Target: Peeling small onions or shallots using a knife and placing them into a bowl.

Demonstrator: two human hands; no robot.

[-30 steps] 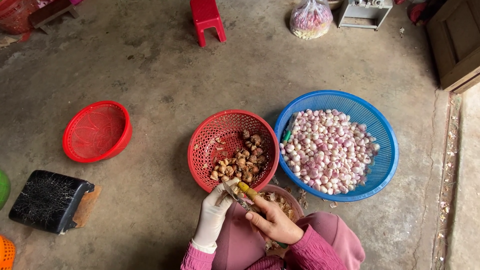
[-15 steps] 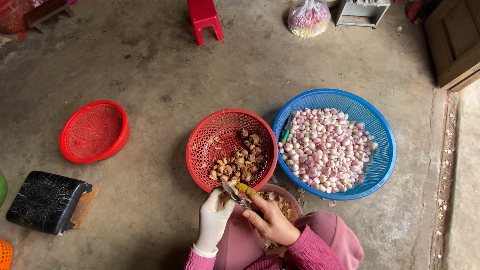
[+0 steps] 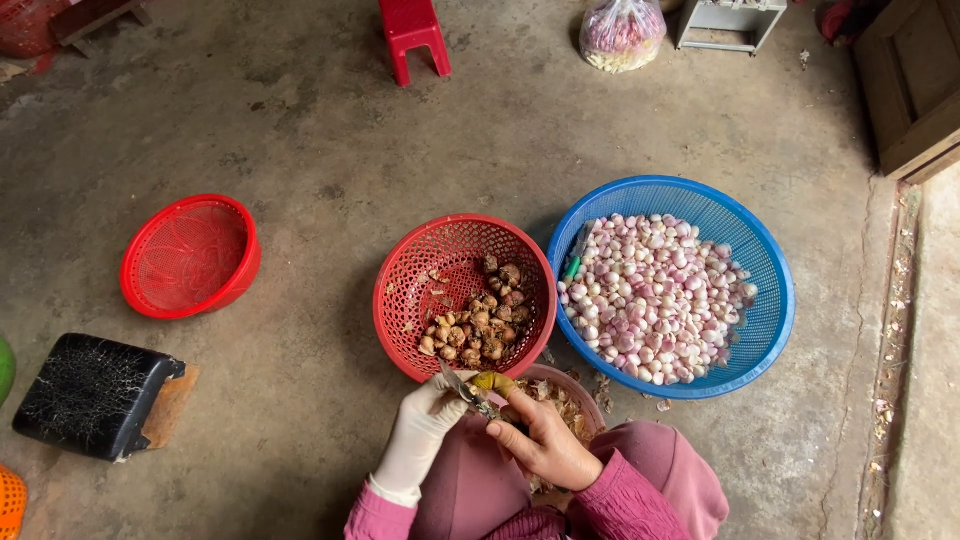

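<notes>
My left hand (image 3: pixel 425 425), in a white glove, pinches a small brown bulb against a knife blade. My right hand (image 3: pixel 545 440), bare, grips the small knife (image 3: pixel 478 392) with a yellow handle, its blade pointing toward the left hand. Both hands work just below the rim of a red mesh basket (image 3: pixel 410 295) that holds several brown unpeeled shallots (image 3: pixel 480 320). Under my hands sits a pinkish bowl (image 3: pixel 585 395) with papery skins. A blue basket (image 3: pixel 770 300) to the right is full of peeled pink-white shallots (image 3: pixel 655 295).
On the concrete floor, an empty red basket (image 3: pixel 190 255) lies at the left, a black cushion block (image 3: pixel 90 395) below it. A red stool (image 3: pixel 415 35), a plastic bag of bulbs (image 3: pixel 622 30) and a wooden door edge (image 3: pixel 915 80) stand at the back.
The view has shifted slightly; my hands stay together over the bowl, the knife working at the bulb. The baskets have not moved.
</notes>
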